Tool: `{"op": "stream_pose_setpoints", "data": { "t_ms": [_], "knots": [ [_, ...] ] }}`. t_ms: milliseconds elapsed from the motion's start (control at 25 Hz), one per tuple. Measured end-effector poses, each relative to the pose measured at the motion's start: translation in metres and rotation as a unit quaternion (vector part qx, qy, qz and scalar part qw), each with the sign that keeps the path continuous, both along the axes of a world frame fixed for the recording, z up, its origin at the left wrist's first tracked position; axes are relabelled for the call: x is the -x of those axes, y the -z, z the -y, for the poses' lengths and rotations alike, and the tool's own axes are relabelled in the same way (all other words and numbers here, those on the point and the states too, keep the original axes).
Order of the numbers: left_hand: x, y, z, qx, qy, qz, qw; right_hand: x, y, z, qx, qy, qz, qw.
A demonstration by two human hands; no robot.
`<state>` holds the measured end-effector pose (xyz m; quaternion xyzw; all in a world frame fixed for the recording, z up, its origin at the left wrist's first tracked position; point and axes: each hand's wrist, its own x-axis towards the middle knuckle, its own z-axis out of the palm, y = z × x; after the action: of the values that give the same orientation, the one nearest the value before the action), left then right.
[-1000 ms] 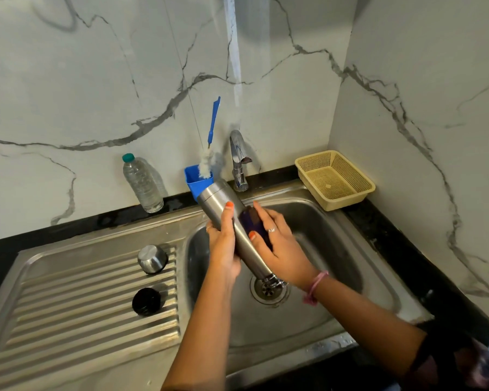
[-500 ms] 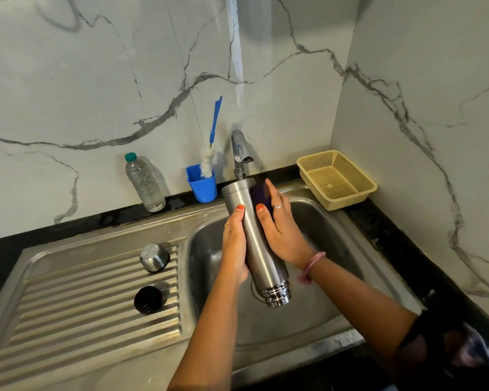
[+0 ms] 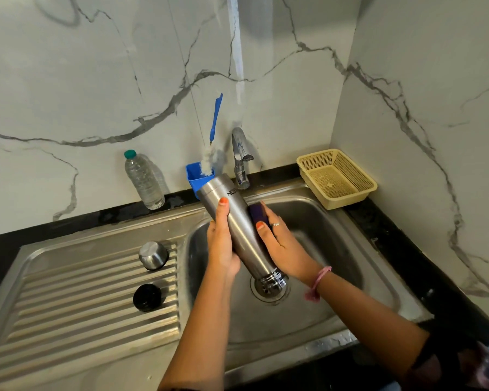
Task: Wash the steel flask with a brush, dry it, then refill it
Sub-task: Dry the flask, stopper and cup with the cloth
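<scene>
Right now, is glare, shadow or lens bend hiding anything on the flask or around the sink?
Head view: the flask is sharp, with soft highlights only and its lettering legible. A bright streak of glare runs down the wall above the tap. The wide lens bows the sink edges. The lower right corner is dark and blurred. The purple pad under the right hand is in shade.

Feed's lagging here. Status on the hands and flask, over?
Left hand grips steel flask, mouth down over sink. Right hand presses purple scrubber on it. Brush unused.
</scene>
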<state>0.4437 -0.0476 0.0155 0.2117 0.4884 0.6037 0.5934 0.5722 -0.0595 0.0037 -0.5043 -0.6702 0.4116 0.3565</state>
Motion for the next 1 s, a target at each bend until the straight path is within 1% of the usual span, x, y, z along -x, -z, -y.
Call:
{"op": "stream_pose_setpoints", "data": {
  "t_ms": [80, 120, 200, 280, 320, 400, 440, 480, 520, 640, 720, 760, 800, 880, 960, 1000],
  "knots": [
    [0.004, -0.002, -0.003, -0.001, -0.021, 0.001, 1.0, -0.007, 0.011, 0.012, 0.034, 0.015, -0.025, 0.999],
    [0.005, -0.002, -0.004, 0.001, -0.027, 0.001, 1.0, -0.01, 0.013, 0.017, 0.067, 0.019, -0.041, 0.997],
    [0.007, -0.004, -0.006, 0.009, -0.025, 0.001, 1.0, -0.016, 0.016, 0.019, 0.18, 0.019, -0.094, 0.979],
    [0.009, -0.004, -0.007, 0.01, -0.01, 0.002, 1.0, -0.024, 0.016, 0.015, 0.29, -0.014, -0.187, 0.938],
    [0.01, -0.004, -0.008, 0.008, -0.005, 0.002, 1.0, -0.031, 0.017, 0.012, 0.316, -0.057, -0.236, 0.917],
    [0.011, -0.006, -0.009, 0.002, 0.003, 0.003, 1.0, -0.044, 0.014, 0.009, 0.361, -0.164, -0.323, 0.859],
    [0.012, -0.008, -0.009, -0.002, 0.007, 0.003, 1.0, -0.051, 0.013, 0.007, 0.395, -0.214, -0.352, 0.821],
    [0.013, -0.009, -0.009, -0.005, 0.011, 0.005, 1.0, -0.059, 0.013, 0.006, 0.418, -0.247, -0.365, 0.794],
    [0.014, -0.01, -0.01, -0.005, 0.013, 0.009, 1.0, -0.066, 0.013, 0.004, 0.423, -0.277, -0.369, 0.78],
    [0.015, -0.014, -0.012, 0.002, 0.027, 0.026, 0.999, -0.077, 0.021, 0.001, 0.392, -0.296, -0.302, 0.817],
    [0.009, -0.018, -0.01, 0.003, 0.045, 0.042, 0.998, -0.073, 0.02, -0.003, 0.392, -0.316, -0.286, 0.815],
    [0.006, -0.021, -0.009, 0.001, 0.053, 0.049, 0.997, -0.069, 0.019, -0.006, 0.381, -0.346, -0.288, 0.808],
    [0.003, -0.023, -0.01, -0.003, 0.06, 0.052, 0.997, -0.066, 0.021, -0.007, 0.367, -0.357, -0.29, 0.808],
    [0.0, -0.025, -0.011, -0.011, 0.067, 0.058, 0.996, -0.062, 0.029, -0.006, 0.363, -0.348, -0.302, 0.81],
    [0.0, -0.026, -0.013, -0.011, 0.073, 0.063, 0.995, -0.055, 0.039, 0.0, 0.383, -0.354, -0.341, 0.782],
    [0.0, -0.025, -0.014, -0.013, 0.078, 0.061, 0.995, -0.05, 0.044, 0.003, 0.403, -0.354, -0.372, 0.757]
  ]
}}
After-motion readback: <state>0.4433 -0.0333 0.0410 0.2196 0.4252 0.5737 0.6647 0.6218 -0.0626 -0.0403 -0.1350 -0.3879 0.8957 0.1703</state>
